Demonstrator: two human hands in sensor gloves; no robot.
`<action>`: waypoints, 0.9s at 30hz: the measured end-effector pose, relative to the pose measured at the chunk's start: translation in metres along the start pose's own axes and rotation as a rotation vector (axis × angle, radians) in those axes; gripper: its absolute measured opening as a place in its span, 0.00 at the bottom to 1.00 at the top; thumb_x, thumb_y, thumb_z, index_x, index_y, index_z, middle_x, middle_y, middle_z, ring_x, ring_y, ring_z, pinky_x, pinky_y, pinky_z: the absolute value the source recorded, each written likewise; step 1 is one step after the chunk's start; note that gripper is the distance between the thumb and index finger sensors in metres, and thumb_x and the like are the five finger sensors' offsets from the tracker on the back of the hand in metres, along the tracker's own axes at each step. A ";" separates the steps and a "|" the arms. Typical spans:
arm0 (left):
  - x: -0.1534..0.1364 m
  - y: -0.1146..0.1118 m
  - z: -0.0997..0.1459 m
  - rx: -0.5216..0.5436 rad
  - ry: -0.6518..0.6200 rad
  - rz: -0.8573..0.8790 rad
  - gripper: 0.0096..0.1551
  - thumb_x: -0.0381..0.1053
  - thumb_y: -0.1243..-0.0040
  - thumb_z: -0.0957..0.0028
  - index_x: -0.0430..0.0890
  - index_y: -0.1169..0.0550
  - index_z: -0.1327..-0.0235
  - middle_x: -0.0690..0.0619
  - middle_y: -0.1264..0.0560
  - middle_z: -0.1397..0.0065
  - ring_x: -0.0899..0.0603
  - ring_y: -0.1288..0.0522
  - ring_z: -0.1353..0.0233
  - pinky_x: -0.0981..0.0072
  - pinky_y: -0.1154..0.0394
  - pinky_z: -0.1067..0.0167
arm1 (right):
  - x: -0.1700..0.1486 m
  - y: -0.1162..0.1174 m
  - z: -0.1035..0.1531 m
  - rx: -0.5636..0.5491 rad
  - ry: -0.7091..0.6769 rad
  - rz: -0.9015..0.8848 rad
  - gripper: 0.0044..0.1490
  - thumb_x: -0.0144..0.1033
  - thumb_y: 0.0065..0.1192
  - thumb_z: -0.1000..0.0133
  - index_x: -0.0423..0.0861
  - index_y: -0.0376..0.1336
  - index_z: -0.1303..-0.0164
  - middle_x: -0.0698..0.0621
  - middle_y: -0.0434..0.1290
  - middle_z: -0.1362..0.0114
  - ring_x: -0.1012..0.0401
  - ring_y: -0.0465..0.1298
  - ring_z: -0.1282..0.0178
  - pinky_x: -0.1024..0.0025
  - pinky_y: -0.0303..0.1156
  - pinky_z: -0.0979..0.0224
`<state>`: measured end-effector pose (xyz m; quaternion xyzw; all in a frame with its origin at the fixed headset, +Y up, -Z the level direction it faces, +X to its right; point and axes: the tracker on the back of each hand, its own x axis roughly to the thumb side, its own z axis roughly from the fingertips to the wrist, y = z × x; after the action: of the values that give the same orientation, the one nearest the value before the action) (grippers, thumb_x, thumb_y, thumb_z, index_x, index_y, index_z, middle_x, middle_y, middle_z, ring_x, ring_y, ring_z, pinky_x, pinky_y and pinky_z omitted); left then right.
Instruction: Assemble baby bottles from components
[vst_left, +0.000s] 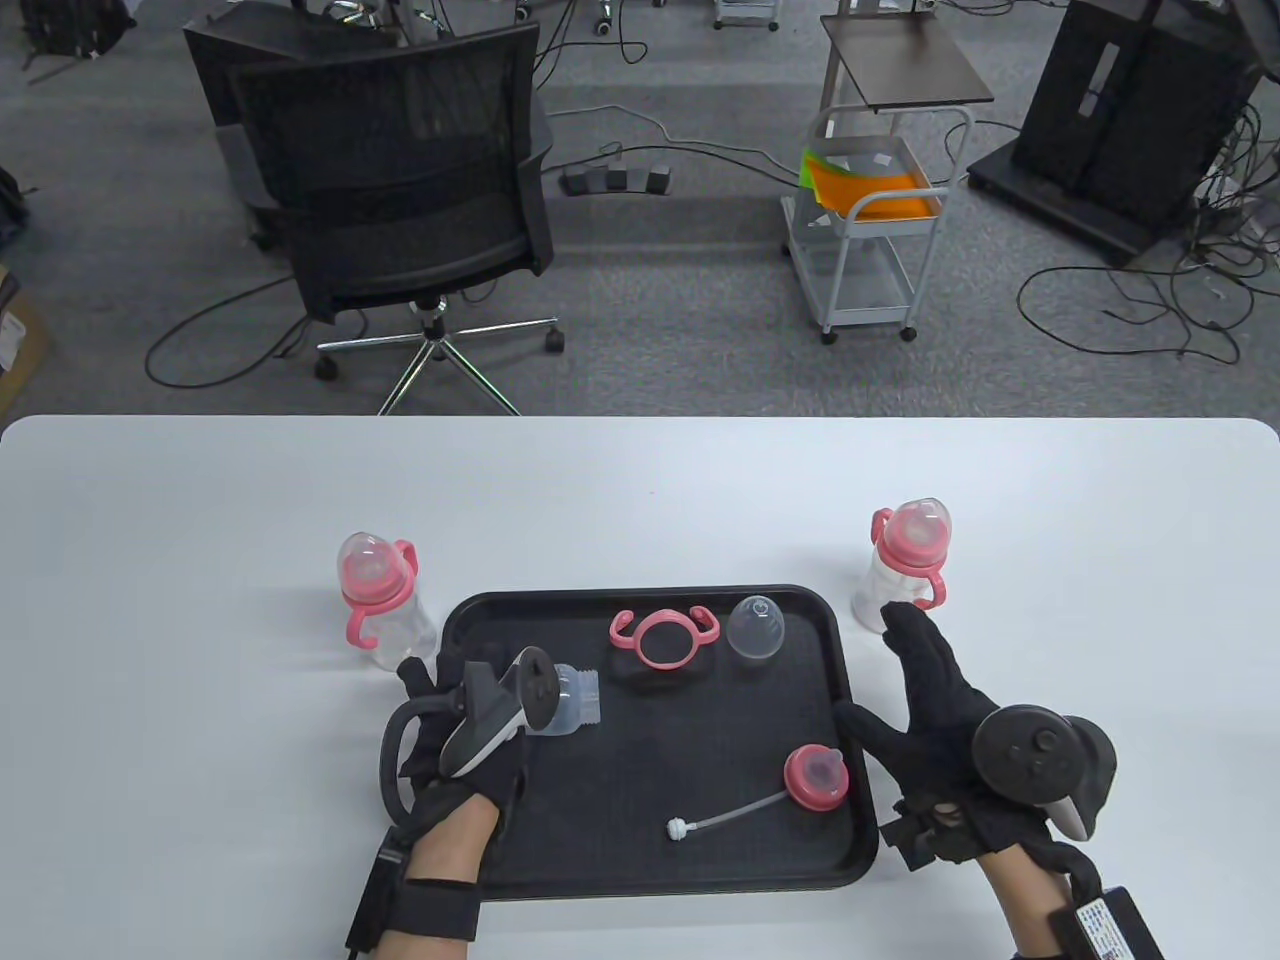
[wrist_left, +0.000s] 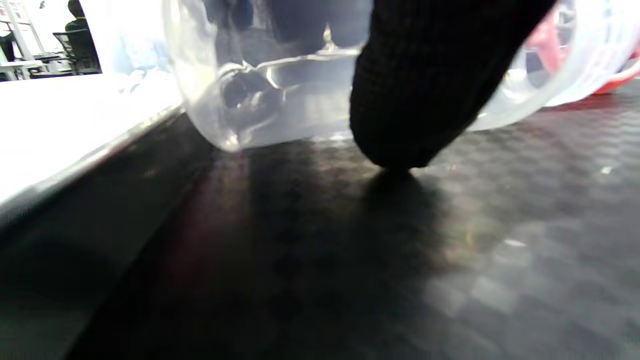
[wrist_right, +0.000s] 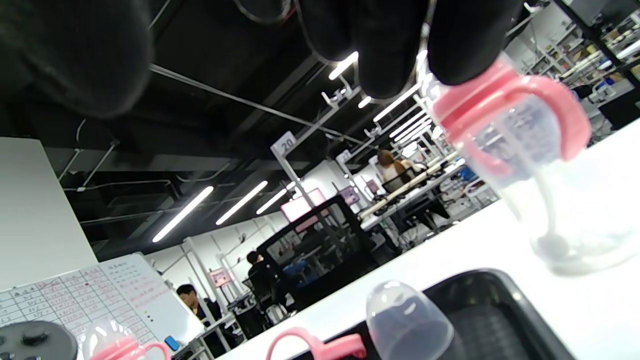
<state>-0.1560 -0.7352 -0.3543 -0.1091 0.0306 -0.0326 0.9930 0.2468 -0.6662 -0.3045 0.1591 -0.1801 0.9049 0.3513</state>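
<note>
A black tray (vst_left: 700, 800) holds loose parts: a clear bottle body (vst_left: 575, 700) lying on its side, a pink handle ring (vst_left: 636, 632), a clear dome cap (vst_left: 755, 627) and a pink nipple collar (vst_left: 815, 778) with a straw (vst_left: 725, 812). My left hand (vst_left: 470, 720) grips the bottle body at its base. In the left wrist view a fingertip (wrist_left: 425, 85) curls across the bottle body (wrist_left: 280, 90) down to the tray (wrist_left: 350, 250). My right hand (vst_left: 900, 690) is spread open and empty, just short of an assembled bottle (vst_left: 905, 560), which also shows in the right wrist view (wrist_right: 540, 170).
A second assembled bottle (vst_left: 378, 600) stands on the white table left of the tray. The right wrist view shows the dome cap (wrist_right: 407, 320) and the handle ring (wrist_right: 320, 345) on the tray (wrist_right: 480, 310). An office chair (vst_left: 400, 200) and a cart (vst_left: 870, 230) stand beyond the table.
</note>
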 end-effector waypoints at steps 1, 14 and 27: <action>0.000 0.005 0.004 0.028 -0.020 0.027 0.61 0.63 0.15 0.59 0.59 0.42 0.20 0.57 0.42 0.16 0.38 0.43 0.14 0.24 0.58 0.23 | 0.001 0.000 0.000 -0.001 -0.004 -0.005 0.63 0.62 0.69 0.55 0.48 0.42 0.18 0.39 0.54 0.18 0.39 0.67 0.23 0.37 0.67 0.26; 0.022 0.063 0.063 0.411 -0.365 0.371 0.61 0.69 0.13 0.65 0.50 0.33 0.22 0.48 0.30 0.22 0.35 0.26 0.24 0.24 0.43 0.26 | 0.021 -0.001 0.003 -0.004 -0.073 -0.087 0.63 0.63 0.69 0.56 0.48 0.43 0.18 0.39 0.55 0.19 0.40 0.68 0.23 0.38 0.68 0.26; 0.059 0.073 0.091 0.501 -0.605 0.610 0.62 0.72 0.16 0.64 0.45 0.32 0.23 0.44 0.27 0.25 0.35 0.21 0.27 0.34 0.35 0.26 | 0.034 0.008 0.006 0.077 -0.127 -0.228 0.66 0.68 0.69 0.59 0.44 0.48 0.19 0.38 0.59 0.20 0.39 0.69 0.25 0.37 0.69 0.27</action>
<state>-0.0869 -0.6489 -0.2848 0.1423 -0.2374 0.2860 0.9174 0.2180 -0.6541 -0.2870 0.2491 -0.1479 0.8533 0.4335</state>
